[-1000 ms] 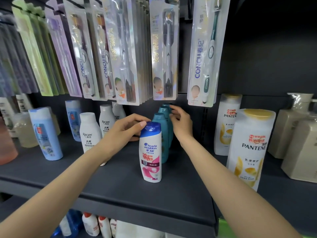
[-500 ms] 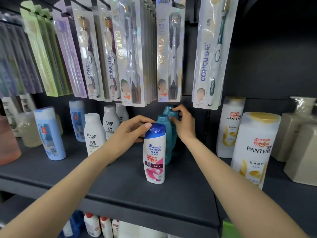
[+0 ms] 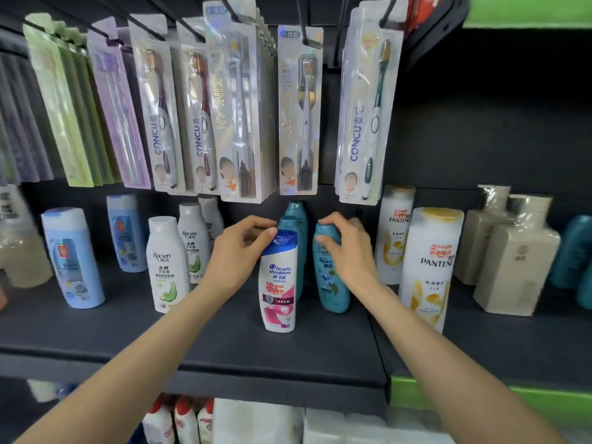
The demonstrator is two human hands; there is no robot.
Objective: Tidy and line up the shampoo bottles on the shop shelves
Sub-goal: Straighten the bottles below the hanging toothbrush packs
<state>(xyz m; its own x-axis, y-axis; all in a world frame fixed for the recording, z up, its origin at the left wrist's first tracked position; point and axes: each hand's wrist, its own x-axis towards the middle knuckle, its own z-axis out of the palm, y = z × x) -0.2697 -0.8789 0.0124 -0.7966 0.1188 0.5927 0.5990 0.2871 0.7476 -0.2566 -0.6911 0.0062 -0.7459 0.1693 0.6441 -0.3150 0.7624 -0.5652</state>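
Left hand: the left hand (image 3: 238, 251) has its thumb and fingertips curled at the blue cap of the head & shoulders bottle (image 3: 279, 282), apparently pinching it.
Right hand: the right hand (image 3: 347, 248) is wrapped around the top of a teal bottle (image 3: 330, 277), which stands out of line, just right of the white one.
Shampoo location: both held bottles stand mid-shelf on the dark shelf (image 3: 192, 341); two more teal bottles (image 3: 296, 216) queue behind the head & shoulders bottle.
Done, by the look of it: the Racien bottles (image 3: 168, 264) at left and the Pantene bottles (image 3: 429, 267) at right each run front to back in fairly neat files.
Left to do, as a judgement: the held teal bottle needs a proper slot, the white bottle heads a teal file and may belong elsewhere, and the pale blue bottles (image 3: 72, 257) look loosely spaced.
Overhead: toothbrush packs (image 3: 240, 116) hang low over the bottle tops.
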